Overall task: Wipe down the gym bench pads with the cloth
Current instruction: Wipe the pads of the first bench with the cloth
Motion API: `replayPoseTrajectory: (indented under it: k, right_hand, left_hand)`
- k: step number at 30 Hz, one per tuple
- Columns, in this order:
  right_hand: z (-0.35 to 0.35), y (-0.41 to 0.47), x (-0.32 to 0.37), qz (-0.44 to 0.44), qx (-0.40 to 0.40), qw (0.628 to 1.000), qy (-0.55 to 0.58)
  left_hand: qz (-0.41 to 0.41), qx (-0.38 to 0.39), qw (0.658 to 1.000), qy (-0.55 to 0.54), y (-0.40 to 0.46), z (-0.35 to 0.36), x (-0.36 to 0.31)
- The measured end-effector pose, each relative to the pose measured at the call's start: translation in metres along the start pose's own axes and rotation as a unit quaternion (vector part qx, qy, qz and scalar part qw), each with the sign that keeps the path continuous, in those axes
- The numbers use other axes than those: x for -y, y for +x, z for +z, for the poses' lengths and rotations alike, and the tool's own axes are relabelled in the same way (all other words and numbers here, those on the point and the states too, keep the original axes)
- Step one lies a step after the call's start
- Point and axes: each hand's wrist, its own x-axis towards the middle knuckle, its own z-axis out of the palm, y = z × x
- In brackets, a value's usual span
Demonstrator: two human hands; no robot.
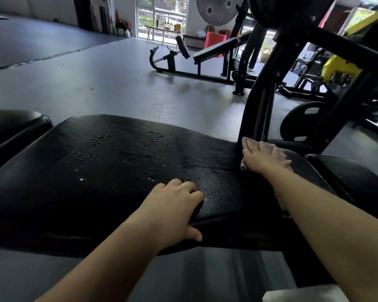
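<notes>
A wide black bench pad (96, 192) fills the middle of the view, with water droplets across its far half and a wet sheen near its centre. My right hand (262, 158) lies flat with spread fingers on a pale pinkish cloth (277, 149) at the pad's far right edge. My left hand (172, 212) rests on the pad's near edge, fingers on top and thumb over the front side.
A second black pad (11, 127) lies at the left and another (347, 175) at the right. A black machine frame (264, 101) rises just behind the cloth, with a weight plate (301, 120) beyond. Another bench (214, 51) stands across the grey floor.
</notes>
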Motion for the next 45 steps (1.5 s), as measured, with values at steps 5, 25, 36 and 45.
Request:
replayPoseTrajectory:
  k: [5, 25, 36, 45]
  right_hand:
    - [-0.002, -0.006, 0.012, 0.016, 0.008, 1.0, 0.011]
    - [0.007, -0.059, -0.038, -0.117, -0.003, 0.992, -0.046]
    - [0.034, -0.11, 0.071, -0.208, 0.006, 0.978, -0.011]
    - [0.029, -0.121, 0.022, -0.262, -0.005, 0.963, -0.062]
  left_hand:
    - [0.001, 0.01, 1.0, 0.002, 0.0, -0.001, 0.0]
    - [-0.02, 0.04, 0.999, 0.009, -0.002, -0.008, -0.002]
    - [-0.091, 0.103, 0.99, 0.03, -0.023, -0.019, 0.024]
    - [-0.119, 0.144, 0.982, 0.003, -0.029, -0.021, 0.033]
